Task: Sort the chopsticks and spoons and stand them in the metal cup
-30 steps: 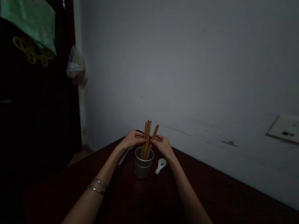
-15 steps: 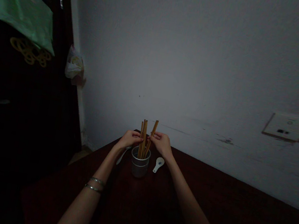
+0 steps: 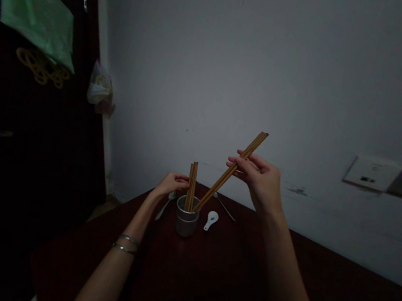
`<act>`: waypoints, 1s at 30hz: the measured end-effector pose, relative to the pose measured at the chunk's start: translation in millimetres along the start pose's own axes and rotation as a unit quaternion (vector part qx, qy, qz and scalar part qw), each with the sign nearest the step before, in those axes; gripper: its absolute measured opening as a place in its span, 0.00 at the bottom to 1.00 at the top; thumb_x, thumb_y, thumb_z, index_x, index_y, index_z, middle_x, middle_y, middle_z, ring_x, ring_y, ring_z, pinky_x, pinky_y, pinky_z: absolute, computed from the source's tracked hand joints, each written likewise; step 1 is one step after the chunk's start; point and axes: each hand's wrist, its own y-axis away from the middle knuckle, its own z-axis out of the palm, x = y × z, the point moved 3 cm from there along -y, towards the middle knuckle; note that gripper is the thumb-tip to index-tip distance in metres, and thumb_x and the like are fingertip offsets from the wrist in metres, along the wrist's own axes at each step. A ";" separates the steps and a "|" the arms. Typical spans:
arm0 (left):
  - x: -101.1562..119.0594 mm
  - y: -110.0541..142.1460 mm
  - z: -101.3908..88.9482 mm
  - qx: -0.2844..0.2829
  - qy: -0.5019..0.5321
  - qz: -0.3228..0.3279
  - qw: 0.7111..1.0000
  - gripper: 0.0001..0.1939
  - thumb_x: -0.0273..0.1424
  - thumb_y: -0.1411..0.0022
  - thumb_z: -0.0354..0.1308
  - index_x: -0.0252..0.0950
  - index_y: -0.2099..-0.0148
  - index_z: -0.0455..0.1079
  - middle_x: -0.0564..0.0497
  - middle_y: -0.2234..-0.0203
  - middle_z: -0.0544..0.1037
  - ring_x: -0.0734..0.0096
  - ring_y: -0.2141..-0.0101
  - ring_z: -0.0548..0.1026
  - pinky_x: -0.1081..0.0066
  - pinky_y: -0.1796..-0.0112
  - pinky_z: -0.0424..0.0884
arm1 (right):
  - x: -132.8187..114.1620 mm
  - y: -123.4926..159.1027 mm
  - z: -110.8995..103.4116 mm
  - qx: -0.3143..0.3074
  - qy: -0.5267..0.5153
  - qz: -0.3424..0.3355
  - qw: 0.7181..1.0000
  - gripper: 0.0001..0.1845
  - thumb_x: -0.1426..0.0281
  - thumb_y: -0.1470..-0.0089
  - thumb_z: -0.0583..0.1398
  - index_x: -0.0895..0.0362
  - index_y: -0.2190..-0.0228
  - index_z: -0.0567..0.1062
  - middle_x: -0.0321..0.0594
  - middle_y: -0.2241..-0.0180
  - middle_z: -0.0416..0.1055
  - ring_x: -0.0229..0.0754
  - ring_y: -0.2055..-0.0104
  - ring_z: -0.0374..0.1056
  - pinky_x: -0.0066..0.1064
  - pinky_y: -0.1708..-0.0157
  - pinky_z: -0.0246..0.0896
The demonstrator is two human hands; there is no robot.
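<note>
My right hand pinches a pair of wooden chopsticks, slanted up to the right. Their lower ends are at the right rim of a metal cup. More chopsticks stand upright in the cup, and my left hand closes its fingertips on them from the left. To the cup's right lies a white short-handled spoon with a blue mark. A metal spoon rests left of the cup, partly under my left hand.
A long-handled utensil lies behind the white spoon on the dark red table. The pale wall rises at the table's back edge, with a socket plate on the right. On the left, a green cloth hangs on a dark door.
My right hand has moved up and right, drawing its chopsticks out of the cup at a slant. My left hand stays at the upright chopsticks. The long-handled utensil has come into sight.
</note>
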 end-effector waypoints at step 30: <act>76.9 124.3 94.9 -0.171 -0.149 0.133 0.965 0.17 0.28 0.48 0.52 0.30 0.56 0.71 0.53 0.82 0.71 0.77 0.81 0.66 0.78 0.78 0.60 | 56.4 89.9 -13.1 0.023 -0.065 0.195 0.978 0.18 0.64 0.68 0.67 0.62 0.73 0.73 0.41 0.73 0.74 0.40 0.73 0.71 0.31 0.74 0.70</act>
